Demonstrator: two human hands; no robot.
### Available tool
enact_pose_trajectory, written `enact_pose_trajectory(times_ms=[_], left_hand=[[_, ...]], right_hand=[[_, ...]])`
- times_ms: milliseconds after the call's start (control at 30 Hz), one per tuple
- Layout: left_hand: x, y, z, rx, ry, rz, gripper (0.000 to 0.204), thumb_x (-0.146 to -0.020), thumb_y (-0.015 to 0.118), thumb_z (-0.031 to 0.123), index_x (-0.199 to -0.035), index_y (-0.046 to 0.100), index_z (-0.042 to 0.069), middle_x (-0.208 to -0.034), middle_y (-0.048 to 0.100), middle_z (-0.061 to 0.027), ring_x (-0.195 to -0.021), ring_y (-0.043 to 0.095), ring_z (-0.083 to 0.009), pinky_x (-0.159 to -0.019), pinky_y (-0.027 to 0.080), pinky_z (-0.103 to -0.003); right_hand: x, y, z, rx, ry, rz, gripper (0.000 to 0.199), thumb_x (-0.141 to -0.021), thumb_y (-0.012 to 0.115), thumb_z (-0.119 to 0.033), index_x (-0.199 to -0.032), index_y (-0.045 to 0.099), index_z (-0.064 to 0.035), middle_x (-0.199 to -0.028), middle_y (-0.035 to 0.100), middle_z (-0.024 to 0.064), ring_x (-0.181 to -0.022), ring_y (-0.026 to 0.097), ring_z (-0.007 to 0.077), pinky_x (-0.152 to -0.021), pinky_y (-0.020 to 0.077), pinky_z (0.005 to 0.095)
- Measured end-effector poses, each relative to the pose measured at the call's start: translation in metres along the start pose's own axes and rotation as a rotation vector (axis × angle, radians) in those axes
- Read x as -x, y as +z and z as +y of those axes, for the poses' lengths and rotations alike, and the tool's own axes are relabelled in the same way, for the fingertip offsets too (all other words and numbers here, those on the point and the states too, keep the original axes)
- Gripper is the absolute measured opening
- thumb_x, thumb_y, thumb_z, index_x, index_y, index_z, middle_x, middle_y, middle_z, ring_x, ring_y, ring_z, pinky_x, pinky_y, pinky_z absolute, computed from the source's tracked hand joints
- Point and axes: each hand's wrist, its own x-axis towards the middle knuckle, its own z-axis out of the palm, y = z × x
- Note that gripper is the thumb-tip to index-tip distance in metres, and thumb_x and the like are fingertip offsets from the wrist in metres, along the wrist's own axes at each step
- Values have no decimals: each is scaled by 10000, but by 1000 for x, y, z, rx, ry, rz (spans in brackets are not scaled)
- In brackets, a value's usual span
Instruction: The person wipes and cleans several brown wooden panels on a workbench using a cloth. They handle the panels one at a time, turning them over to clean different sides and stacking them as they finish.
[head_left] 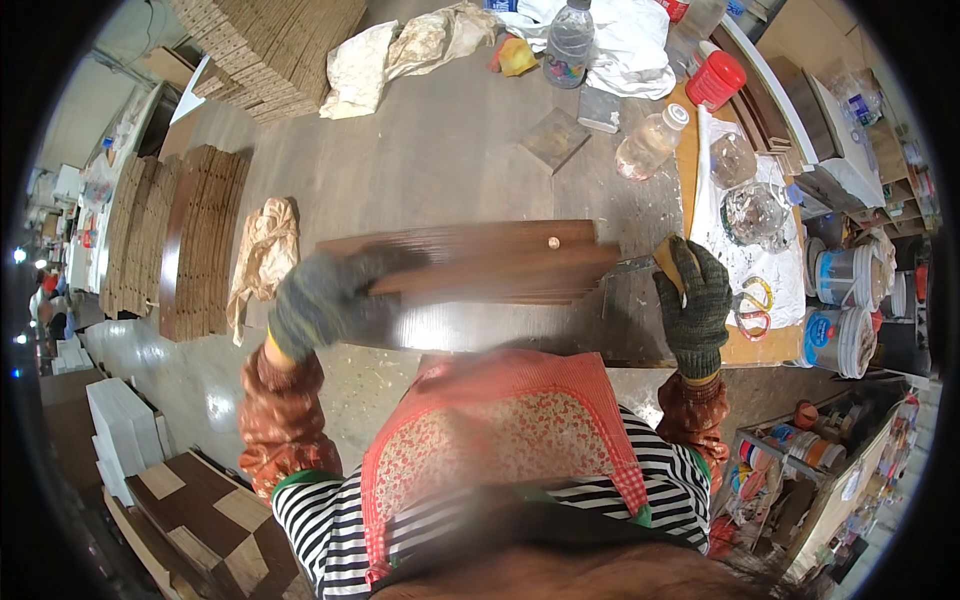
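My left hand [325, 305], in a dark grey knitted glove, is blurred by motion. It holds the left end of a dark brown wooden plank [500, 272], smeared too. Beneath that plank lie more dark brown planks [470, 236], with a small round pale spot on the top one. To the right of the planks, my right hand [693, 305] wears a matching glove. Its fingers are closed round a small tan piece [670, 264] whose kind I cannot make out. A thin, flat dark tool [632, 265] lies between the planks and this hand.
A crumpled beige cloth [268, 245] lies left of my left hand, beside stacked planks [205, 240]. Scissors with yellow and red handles [753, 308] rest right of my right hand. Farther back stand a clear bottle [652, 143], a red-lidded jar [716, 82] and a water bottle [570, 48].
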Motion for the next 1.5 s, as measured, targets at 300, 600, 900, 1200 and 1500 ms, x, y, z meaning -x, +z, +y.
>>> enact_pose_trajectory(times_ms=[300, 600, 900, 1200, 1500], left_hand=[[-46, 69, -30, -357, 75, 157, 954, -699, 856, 538, -1499, 518, 143, -1435, 556, -220, -1279, 551, -421, -1114, 398, -556], [-47, 82, -25, -404, 123, 153, 964, -696, 840, 588, -1465, 549, 84, -1385, 598, -236, -1283, 557, -430, -1115, 387, -573], [-44, 87, -22, -405, 72, 170, 940, -679, 864, 561, -1454, 569, 119, -1409, 577, -226, -1279, 542, -438, -1096, 406, -558], [-44, 85, -25, -443, 104, 150, 1001, -678, 883, 528, -1501, 518, 91, -1472, 546, -220, -1329, 527, -420, -1116, 406, -516], [-40, 89, -22, -452, 138, 215, 1008, -657, 910, 508, -1484, 530, 74, -1439, 573, -225, -1292, 559, -420, -1087, 433, -513]], right_hand=[[-13, 18, -16, -257, 169, 37, 547, -822, 799, -78, -1348, 650, -78, -1243, 689, 164, -1125, 648, 370, -963, 529, 455], [-75, 63, -21, -368, 45, 13, 380, -913, 702, -304, -1249, 702, -125, -1206, 701, 108, -1083, 669, 340, -979, 522, 436], [-37, 34, -6, -267, -85, -11, 241, -851, 707, -232, -1082, 733, -171, -1019, 727, 51, -906, 697, 295, -749, 544, 436], [-6, 26, -19, -243, 180, -365, 466, -901, 693, -324, -1334, 662, -154, -1341, 644, 115, -1224, 588, 340, -1086, 423, 490], [10, 54, 31, 190, 498, -56, 588, -906, 705, -435, -1418, 596, -167, -1399, 576, 154, -1280, 539, 334, -1082, 422, 488]])
